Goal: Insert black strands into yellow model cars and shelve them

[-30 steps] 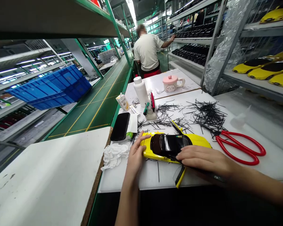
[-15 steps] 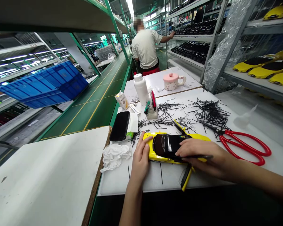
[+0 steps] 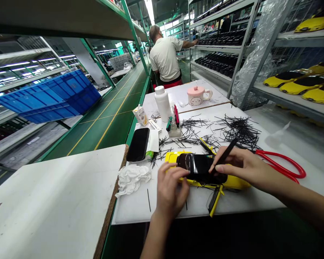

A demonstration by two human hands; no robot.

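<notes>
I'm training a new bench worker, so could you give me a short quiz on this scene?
1. What is the right hand holding between its fingers?
2. True or false: the red-handled scissors lie to the right of the yellow model car.
3. Which is nearer the left hand, the crumpled white cloth or the pink mug?

Key: 1. A thin black strip. 2. True. 3. The crumpled white cloth.
</notes>
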